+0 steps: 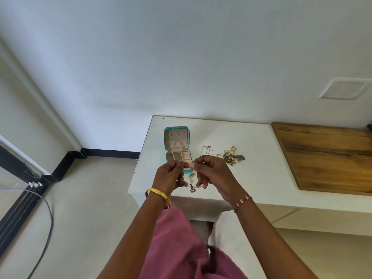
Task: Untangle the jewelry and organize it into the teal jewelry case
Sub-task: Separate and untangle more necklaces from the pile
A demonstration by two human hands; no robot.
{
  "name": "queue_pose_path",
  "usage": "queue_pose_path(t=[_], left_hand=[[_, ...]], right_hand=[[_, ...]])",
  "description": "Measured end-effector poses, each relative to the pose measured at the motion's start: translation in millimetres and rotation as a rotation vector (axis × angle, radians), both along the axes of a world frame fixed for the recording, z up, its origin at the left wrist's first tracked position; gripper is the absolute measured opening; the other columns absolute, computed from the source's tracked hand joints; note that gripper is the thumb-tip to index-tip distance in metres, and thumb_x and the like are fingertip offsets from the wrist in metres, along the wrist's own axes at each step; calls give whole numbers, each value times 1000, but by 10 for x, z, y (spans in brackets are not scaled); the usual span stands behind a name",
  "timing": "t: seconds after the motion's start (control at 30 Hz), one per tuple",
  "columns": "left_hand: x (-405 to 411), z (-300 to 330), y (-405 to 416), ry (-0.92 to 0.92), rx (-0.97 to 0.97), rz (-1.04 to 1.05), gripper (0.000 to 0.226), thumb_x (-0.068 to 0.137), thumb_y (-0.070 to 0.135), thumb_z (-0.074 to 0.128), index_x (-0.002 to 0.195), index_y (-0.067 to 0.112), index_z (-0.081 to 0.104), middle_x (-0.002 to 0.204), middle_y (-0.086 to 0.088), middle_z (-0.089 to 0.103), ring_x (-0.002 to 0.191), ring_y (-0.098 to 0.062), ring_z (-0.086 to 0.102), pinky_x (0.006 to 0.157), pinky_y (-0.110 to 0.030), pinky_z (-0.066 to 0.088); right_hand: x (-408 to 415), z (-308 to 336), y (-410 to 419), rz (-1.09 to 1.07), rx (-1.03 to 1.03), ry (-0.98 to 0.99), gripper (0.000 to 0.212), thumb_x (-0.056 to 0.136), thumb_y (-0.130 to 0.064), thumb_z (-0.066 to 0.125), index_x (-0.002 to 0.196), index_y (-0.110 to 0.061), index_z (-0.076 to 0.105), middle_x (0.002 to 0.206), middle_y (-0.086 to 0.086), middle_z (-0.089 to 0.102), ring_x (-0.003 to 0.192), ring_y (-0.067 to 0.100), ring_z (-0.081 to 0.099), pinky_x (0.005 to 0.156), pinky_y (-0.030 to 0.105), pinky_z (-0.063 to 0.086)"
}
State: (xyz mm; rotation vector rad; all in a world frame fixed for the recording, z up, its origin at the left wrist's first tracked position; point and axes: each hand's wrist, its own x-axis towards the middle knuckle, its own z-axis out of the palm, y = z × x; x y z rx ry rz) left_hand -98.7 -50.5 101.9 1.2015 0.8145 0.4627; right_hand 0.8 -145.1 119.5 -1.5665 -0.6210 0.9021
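Both hands are raised at the centre of the frame, over the near edge of the white table [251, 158]. The left hand [171, 176] has its fingers curled and pinches one end of a thin chain necklace [194, 186] between thumb and forefinger. The right hand [211, 174] pinches the other end in the same manner; the two pinch points sit almost touching at about the height of the case's near edge. The chain hangs below the hands in a shallow loop, with a small dark pendant [191, 189] at its lowest point. Whether the clasp is joined cannot be told.

The teal jewelry case [177, 147] lies open on the table, just above the hands in the frame, lid laid back, beige lining and compartments showing; its near edge is hidden behind the fingers. To the right of the case lies a fine gold chain [206, 153], and further right a cluster of rings and tangled pieces [233, 157]. A small gold item [192, 176] lies between the hands, partly hidden.

A gold bangle [159, 195] sits on the left wrist, a link bracelet [242, 201] on the right. A wooden board [326, 158] occupies the table's right side.
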Motion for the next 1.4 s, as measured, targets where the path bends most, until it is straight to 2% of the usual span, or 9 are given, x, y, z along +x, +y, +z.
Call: queue_pose_path(t=[0.17,0.23,0.53,0.7,0.77,0.87,1.0,1.2,1.4], left_hand=[[235,-233,295,106,156,35,17,91,13,51,87,4,65,55,0,54,41,-3,53,54,-17,53],[351,-328,442,131,199,38,18,90,12,52,89,2,66,53,1,56,44,-2,54,59,-20,52],[807,-706,1030,283,305,103,21,91,17,51,104,9,67,90,-3,64,85,-19,58,77,-25,45],[929,-958,1271,346,413,303,18,90,10,52,103,13,64,97,-1,62,86,-13,54,72,-14,40],[971,-1043,1324,346,467,405,24,87,4,53,108,13,60,104,-2,59,89,-10,52,70,-8,38],[1042,-1133,1421,314,507,429,45,80,-2,60,121,15,49,116,-2,50,102,-10,48,85,-20,44],[1146,-1205,1556,294,486,255,55,83,2,59,132,19,40,130,-3,48,112,-12,46,95,-27,43],[1188,-1253,1615,335,496,175,41,90,2,48,128,17,50,120,-3,60,94,-9,51,76,-6,40],[1145,-1269,1626,337,477,175,43,89,1,51,130,15,48,123,-4,58,96,-7,47,69,9,29]], right_hand=[[240,-174,335,-14,-72,-65,7,86,-7,61,81,-3,62,50,3,58,41,11,52,52,25,52],[369,-239,482,-15,-74,-65,8,87,-6,60,80,-7,62,60,7,62,51,11,57,59,22,54],[865,-641,1200,-40,-117,-108,3,87,-5,59,86,-5,62,63,6,61,50,6,56,60,20,53],[1070,-968,1550,-100,-160,-244,4,86,-9,60,84,-6,63,71,3,63,61,6,59,62,18,51],[1121,-1079,1620,-130,-158,-329,6,87,-12,60,81,-13,61,80,1,66,72,9,61,64,16,51],[1125,-1168,1634,-176,-116,-417,7,87,-14,61,81,-18,59,83,-10,62,78,1,60,61,6,47],[1067,-1257,1641,-189,-92,-693,4,87,-16,61,89,-14,64,85,-6,64,75,3,60,63,4,43],[1069,-1354,1747,-205,-110,-1360,24,91,-25,50,87,-7,66,81,9,70,70,18,64,59,19,49],[1197,-1397,1806,-218,-145,-1697,20,88,-21,53,84,-8,68,76,8,70,65,22,59,57,24,43]])
